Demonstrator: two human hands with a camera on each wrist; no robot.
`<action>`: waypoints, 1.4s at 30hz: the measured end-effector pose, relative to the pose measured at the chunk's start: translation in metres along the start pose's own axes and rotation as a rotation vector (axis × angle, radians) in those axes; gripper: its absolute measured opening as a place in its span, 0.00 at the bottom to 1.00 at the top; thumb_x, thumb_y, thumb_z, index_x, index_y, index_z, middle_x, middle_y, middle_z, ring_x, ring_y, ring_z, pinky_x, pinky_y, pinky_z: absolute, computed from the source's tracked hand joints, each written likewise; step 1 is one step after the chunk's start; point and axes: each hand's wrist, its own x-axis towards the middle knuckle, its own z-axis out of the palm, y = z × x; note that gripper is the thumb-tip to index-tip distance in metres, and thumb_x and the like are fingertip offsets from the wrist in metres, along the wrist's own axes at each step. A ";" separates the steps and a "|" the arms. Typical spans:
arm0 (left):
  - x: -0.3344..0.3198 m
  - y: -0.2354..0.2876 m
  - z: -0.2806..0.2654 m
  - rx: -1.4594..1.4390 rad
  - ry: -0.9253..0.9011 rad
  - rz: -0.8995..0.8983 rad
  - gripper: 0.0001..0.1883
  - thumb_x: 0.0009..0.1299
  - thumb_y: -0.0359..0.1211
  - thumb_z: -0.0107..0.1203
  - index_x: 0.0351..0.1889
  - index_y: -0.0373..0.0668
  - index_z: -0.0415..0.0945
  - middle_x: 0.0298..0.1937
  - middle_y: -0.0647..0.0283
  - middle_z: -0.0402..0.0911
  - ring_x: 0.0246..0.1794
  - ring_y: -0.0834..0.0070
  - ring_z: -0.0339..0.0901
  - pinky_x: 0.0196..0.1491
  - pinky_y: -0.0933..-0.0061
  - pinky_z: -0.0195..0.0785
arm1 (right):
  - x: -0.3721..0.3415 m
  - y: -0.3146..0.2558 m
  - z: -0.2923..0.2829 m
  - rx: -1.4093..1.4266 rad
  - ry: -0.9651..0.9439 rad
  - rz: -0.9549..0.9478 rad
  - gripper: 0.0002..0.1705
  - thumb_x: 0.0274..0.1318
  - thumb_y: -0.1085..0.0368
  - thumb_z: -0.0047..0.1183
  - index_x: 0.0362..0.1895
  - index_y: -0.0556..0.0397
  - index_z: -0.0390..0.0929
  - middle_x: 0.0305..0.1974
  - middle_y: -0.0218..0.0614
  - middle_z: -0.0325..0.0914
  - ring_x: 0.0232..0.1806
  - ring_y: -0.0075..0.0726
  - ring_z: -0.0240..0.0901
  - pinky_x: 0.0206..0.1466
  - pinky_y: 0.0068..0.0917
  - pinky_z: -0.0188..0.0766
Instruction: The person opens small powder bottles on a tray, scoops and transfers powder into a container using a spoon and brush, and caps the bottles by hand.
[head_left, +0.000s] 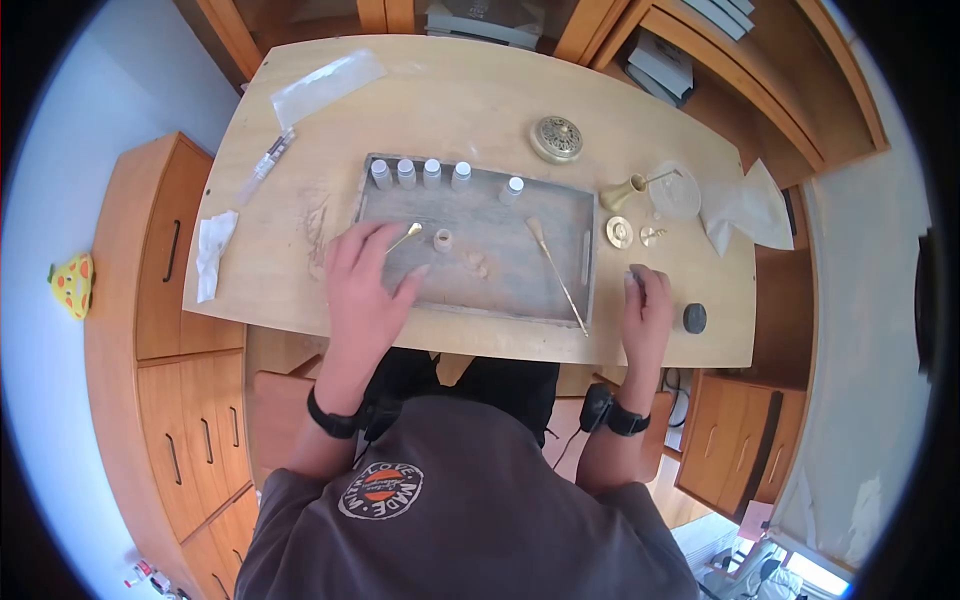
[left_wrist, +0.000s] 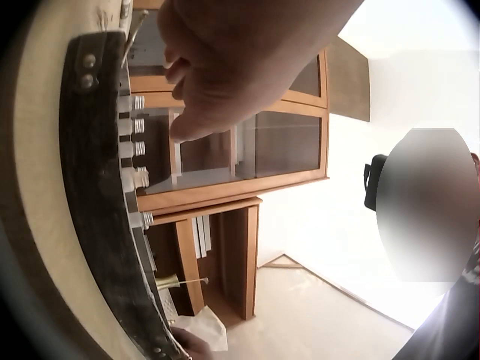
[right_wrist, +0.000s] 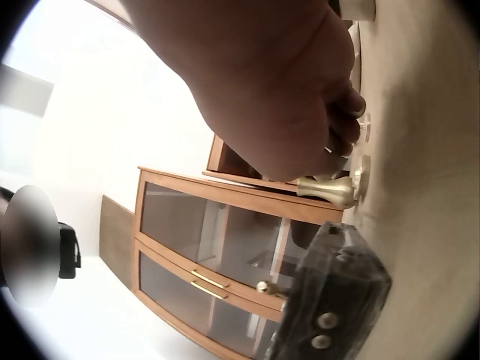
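My left hand [head_left: 365, 275] hovers over the left end of a grey wooden tray [head_left: 450, 305], thumb spread apart from the fingers. Below its index finger lies a small gold spoon [head_left: 413, 230], its handle partly hidden by the hand. Nearby in the tray stands a small uncapped vial [head_left: 443, 241], with light brown crumbs [head_left: 478, 264] to its right. My right hand [head_left: 647, 305] is beyond the tray's right end, fingers curled around a small grey thing [right_wrist: 336, 159], mostly hidden. A thin-handled brush [head_left: 558, 275] leans across the tray's near rim.
Several capped vials [head_left: 432, 172] stand along the tray's far side. A pierced metal lid [head_left: 556, 138], a brass vase [head_left: 622, 193] and a brass disc [head_left: 619, 232] stand to the right. A dark round jar [head_left: 694, 318] is beside my right hand. Tissue [head_left: 214, 255] lies at left.
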 end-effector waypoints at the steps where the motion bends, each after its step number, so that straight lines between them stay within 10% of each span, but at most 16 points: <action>1: 0.002 0.000 0.006 -0.002 0.007 -0.004 0.24 0.52 0.28 0.67 0.49 0.42 0.78 0.52 0.58 0.75 0.54 0.57 0.69 0.57 0.59 0.63 | -0.001 -0.007 -0.005 0.051 0.044 0.014 0.11 0.59 0.73 0.52 0.46 0.59 0.77 0.38 0.43 0.74 0.35 0.44 0.72 0.40 0.32 0.69; 19: 0.009 -0.011 0.043 -0.054 -0.112 0.143 0.17 0.49 0.27 0.66 0.37 0.47 0.76 0.40 0.65 0.80 0.48 0.61 0.73 0.51 0.60 0.58 | 0.011 -0.127 0.063 0.472 -0.164 -0.266 0.12 0.54 0.74 0.56 0.44 0.58 0.78 0.39 0.43 0.74 0.38 0.46 0.73 0.41 0.34 0.71; 42: 0.011 -0.006 0.031 -0.089 -0.192 0.308 0.18 0.52 0.29 0.66 0.42 0.43 0.79 0.42 0.67 0.79 0.45 0.67 0.72 0.51 0.63 0.60 | 0.006 -0.119 0.086 0.466 -0.196 -0.320 0.12 0.54 0.73 0.58 0.44 0.60 0.79 0.35 0.45 0.74 0.37 0.50 0.72 0.40 0.37 0.70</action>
